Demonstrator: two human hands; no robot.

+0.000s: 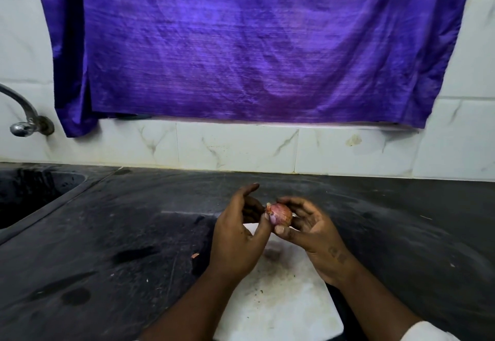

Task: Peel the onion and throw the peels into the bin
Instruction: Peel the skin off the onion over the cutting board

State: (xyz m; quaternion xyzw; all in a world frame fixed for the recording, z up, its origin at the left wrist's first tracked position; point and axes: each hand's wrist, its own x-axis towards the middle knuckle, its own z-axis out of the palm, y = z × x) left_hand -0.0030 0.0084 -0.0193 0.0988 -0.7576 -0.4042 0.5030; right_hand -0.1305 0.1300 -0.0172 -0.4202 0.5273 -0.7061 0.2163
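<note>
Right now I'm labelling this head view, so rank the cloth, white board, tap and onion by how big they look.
1. cloth
2. white board, partly covered
3. tap, cut off at the edge
4. onion

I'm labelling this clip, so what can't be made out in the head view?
- Bin: not in the head view.
- Small pinkish-red onion: far side hidden by fingers of the right hand; how much peel remains is unclear.
- White cutting board: left edge hidden under the left forearm.
- Curved metal tap: spout cut off at the left edge.
</note>
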